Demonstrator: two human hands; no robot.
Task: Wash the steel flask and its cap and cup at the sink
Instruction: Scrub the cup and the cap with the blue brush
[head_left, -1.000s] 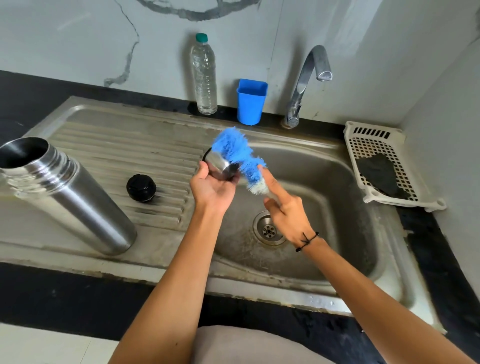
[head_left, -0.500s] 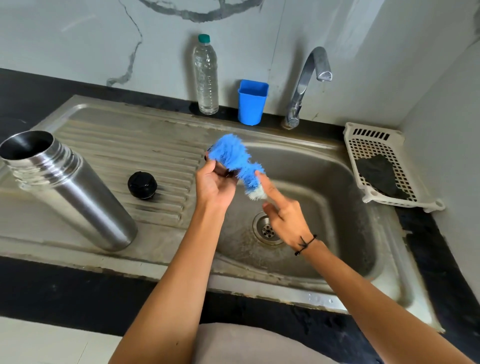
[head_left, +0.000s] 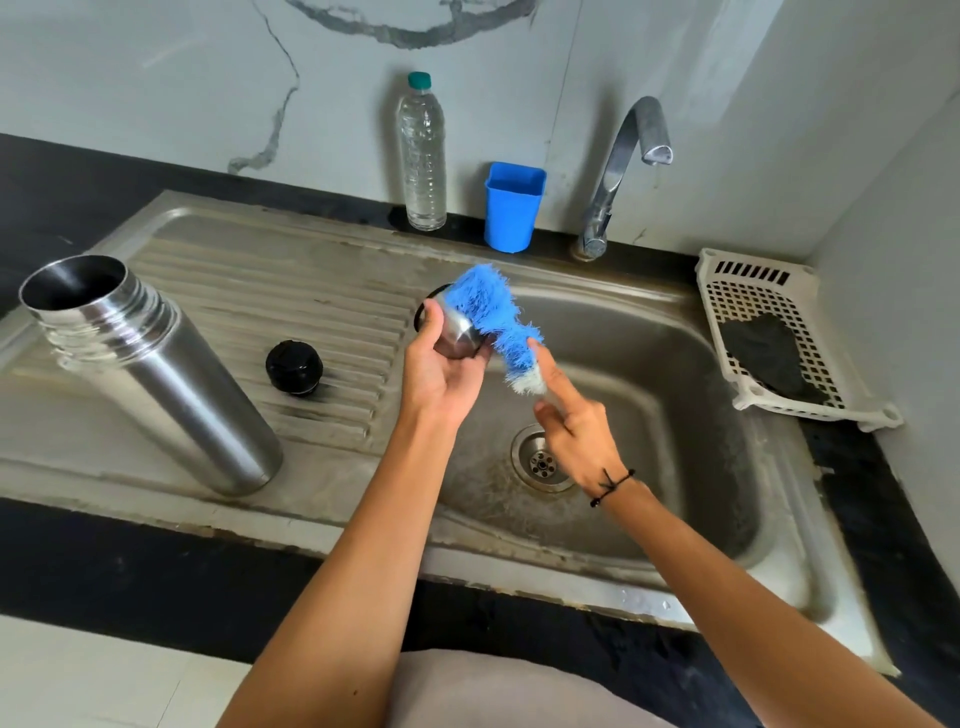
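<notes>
Scrubbing under way at the steel sink, with no water running from the tap. Left hand curling round the small steel cup, holding it tilted above the basin's left edge. Right hand gripping the brush low on its handle, forefinger lying straight along it, blue bristles pressing against the cup's side. Standing untouched on the draining board: the open steel flask, and just beside it the black cap. Judging by that, cup's wash only partly done, rinsing yet to come; flask and cap apparently awaiting their turn. Behind, on the table: clear bottle and blue tumbler.
</notes>
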